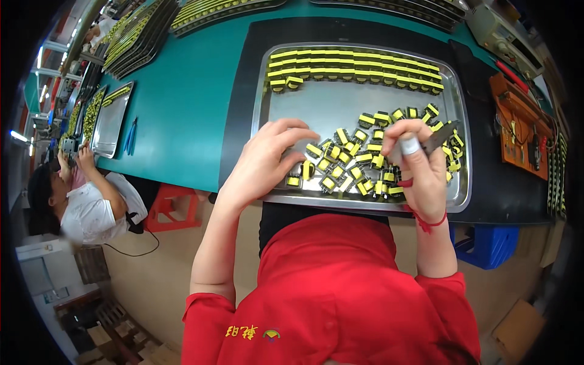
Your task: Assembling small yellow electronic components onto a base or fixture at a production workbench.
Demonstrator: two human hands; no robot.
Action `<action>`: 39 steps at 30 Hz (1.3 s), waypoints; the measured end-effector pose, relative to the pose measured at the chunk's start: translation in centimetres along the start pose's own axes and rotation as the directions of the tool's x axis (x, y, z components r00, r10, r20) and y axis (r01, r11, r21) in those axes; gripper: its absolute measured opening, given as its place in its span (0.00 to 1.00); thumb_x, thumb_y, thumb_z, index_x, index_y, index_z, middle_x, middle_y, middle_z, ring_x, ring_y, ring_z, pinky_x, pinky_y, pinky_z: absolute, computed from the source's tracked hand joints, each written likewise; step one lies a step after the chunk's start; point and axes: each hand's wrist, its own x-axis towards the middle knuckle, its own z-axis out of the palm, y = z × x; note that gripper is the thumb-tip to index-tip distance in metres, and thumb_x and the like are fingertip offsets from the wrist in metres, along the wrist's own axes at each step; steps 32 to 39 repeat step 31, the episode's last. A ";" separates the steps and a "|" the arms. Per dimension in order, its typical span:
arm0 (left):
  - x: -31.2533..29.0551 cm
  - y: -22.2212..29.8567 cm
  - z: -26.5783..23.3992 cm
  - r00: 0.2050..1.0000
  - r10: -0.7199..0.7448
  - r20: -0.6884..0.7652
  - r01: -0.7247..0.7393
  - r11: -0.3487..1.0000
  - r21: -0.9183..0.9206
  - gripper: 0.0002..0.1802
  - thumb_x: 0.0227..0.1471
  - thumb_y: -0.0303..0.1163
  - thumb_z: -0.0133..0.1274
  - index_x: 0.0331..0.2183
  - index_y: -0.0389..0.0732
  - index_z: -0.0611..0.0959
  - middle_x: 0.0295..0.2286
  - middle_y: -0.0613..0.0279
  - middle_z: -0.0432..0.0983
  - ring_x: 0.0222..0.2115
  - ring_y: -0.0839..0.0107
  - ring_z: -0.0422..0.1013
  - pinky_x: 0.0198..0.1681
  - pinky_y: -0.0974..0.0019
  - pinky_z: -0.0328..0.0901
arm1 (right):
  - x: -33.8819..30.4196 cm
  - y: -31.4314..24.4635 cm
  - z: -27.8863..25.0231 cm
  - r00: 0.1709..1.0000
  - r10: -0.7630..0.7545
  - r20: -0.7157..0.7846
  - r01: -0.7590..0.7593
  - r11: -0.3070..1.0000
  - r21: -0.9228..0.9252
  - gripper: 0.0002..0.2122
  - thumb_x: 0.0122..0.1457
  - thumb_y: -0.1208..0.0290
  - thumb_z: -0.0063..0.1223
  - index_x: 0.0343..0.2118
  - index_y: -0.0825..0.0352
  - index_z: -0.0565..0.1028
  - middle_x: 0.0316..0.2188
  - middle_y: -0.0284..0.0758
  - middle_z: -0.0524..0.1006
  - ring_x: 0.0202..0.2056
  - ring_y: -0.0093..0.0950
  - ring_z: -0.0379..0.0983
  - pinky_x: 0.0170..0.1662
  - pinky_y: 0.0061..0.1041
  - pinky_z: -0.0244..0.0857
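A metal tray (pixel 365 204) lies in front of me with small black transformers wrapped in yellow tape. Several stand in tight rows (pixel 356 67) along its far side; many others lie in a loose heap (pixel 340 161) nearer to me. Over the heap's left end is my left hand (pixel 263 157), thumb and fingers curved and apart, close to a transformer (pixel 308 170). My right hand (pixel 423 173), with white wrapping on the thumb, closes round a dark, flat, blade-like tool (pixel 440 136) above the heap's right side. The tool's lower part is hidden by the fingers.
A black mat (pixel 243 79) lies under the tray on the green table (pixel 182 121). At right are an orange toolbox (pixel 517 131) and an instrument (pixel 505 39). Blue pliers (pixel 130 137) lie left, near a co-worker (pixel 91 207) and another tray (pixel 112 125). Stacked trays (pixel 137 39) stand behind.
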 end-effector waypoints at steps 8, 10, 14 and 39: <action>-0.7 -0.5 0.5 0.965 -0.221 -0.139 0.124 0.857 -0.500 0.16 0.54 0.18 0.46 0.46 0.33 0.75 0.42 0.55 0.76 0.39 0.77 0.70 0.42 0.74 0.64 | 0.3 0.1 1.1 0.982 -0.081 0.174 0.172 0.769 -0.616 0.19 0.44 0.89 0.51 0.41 0.67 0.72 0.33 0.37 0.73 0.31 0.32 0.70 0.35 0.27 0.64; -1.9 0.6 0.6 0.943 -0.288 -0.165 0.100 0.720 -0.687 0.16 0.56 0.19 0.45 0.48 0.33 0.74 0.43 0.54 0.75 0.37 0.77 0.69 0.39 0.75 0.63 | 0.3 0.4 1.5 0.960 -0.095 0.264 0.246 0.738 -0.629 0.19 0.44 0.88 0.52 0.41 0.66 0.73 0.32 0.36 0.74 0.32 0.36 0.69 0.37 0.30 0.62; -4.3 0.9 1.3 0.926 -0.365 -0.099 0.029 0.328 -0.944 0.18 0.60 0.28 0.46 0.52 0.35 0.71 0.41 0.53 0.73 0.26 0.80 0.60 0.31 0.78 0.57 | 0.3 0.2 2.3 0.936 -0.073 0.345 0.309 0.645 -0.699 0.20 0.43 0.86 0.53 0.43 0.64 0.73 0.32 0.35 0.75 0.33 0.36 0.69 0.40 0.32 0.60; -6.0 1.5 2.3 0.932 -0.328 -0.155 -0.040 0.333 -0.942 0.26 0.60 0.29 0.49 0.58 0.37 0.65 0.47 0.58 0.72 0.41 0.76 0.68 0.48 0.76 0.62 | 1.2 -0.2 4.1 0.895 -0.177 0.411 0.447 0.376 -0.812 0.19 0.43 0.82 0.58 0.42 0.67 0.72 0.27 0.37 0.73 0.27 0.37 0.68 0.32 0.34 0.63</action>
